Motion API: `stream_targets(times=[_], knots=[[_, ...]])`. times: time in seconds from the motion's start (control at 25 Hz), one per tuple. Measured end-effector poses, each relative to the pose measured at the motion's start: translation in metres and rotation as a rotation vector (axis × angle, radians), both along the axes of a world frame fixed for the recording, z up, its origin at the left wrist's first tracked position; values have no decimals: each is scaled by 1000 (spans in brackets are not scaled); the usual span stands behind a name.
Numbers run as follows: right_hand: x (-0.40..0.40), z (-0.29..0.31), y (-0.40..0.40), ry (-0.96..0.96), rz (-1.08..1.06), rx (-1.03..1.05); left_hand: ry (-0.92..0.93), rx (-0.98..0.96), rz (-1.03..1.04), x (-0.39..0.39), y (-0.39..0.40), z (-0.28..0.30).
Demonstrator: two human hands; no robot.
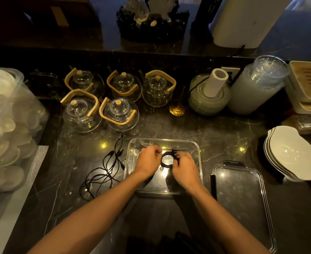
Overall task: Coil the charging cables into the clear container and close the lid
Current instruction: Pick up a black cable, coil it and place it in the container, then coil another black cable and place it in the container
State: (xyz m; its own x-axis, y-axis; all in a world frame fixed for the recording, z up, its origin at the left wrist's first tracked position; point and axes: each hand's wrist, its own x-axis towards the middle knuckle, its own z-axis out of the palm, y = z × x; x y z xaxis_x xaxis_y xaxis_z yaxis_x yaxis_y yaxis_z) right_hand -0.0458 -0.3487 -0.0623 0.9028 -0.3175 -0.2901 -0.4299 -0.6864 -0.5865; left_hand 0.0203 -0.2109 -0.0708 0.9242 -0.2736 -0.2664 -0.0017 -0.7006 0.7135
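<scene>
Over the clear container (196, 147), the left hand (147, 162) and right hand (185, 168) pinch a coiled cable (166, 160). Loops should stay tight when lowered; loose cables (103, 171) and lid (241, 198) wait on the desk (224, 132).

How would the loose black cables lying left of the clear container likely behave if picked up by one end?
The loose cables would probably hang limp, since they sprawl in slack loops. The crossing strands may snag and lift together. They look thin, so likely light.
</scene>
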Motion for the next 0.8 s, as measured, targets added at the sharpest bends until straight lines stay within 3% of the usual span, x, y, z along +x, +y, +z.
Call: stream_targets(times=[0.16,0.4,0.6,0.8], knots=[[7,32,-7,-110,21,35,53,-186,117,15,38,34],[26,73,14,-141,41,260,-57,-180,309,11,123,58],[1,75,95,-138,285,476,18,-143,431,-33,177,33],[-33,43,159,-12,544,372,21,-6,531,-85,209,6]])
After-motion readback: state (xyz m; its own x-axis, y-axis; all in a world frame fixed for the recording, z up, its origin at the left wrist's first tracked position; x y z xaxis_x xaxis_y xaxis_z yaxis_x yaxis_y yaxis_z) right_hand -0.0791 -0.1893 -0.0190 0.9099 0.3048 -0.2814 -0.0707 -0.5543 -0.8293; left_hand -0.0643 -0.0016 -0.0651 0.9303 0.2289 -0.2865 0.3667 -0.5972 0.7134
